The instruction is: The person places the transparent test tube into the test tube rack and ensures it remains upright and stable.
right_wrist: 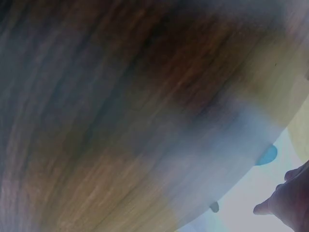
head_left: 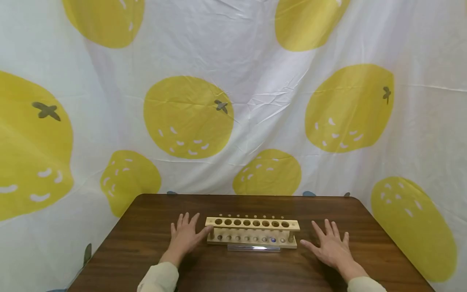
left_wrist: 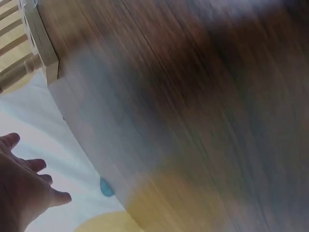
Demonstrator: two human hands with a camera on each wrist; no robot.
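Note:
A pale wooden test tube rack (head_left: 251,223) stands mid-table, with a row of round holes along its top bar and pegs behind. Something small and blue (head_left: 273,240) shows in its lower board, towards the right. Along the rack's front edge lies a clear glass or plastic tube (head_left: 253,248). My left hand (head_left: 185,235) is spread at the rack's left end, its thumb overlapping that end in the head view. To the right of the rack, my right hand (head_left: 331,245) has its fingers spread too, holding nothing. The left wrist view catches the rack's end post (left_wrist: 21,70).
The dark brown wooden table (head_left: 146,227) has rounded far corners. Behind it hangs a white cloth (head_left: 255,81) printed with large yellow fruit, close to the table's far edge.

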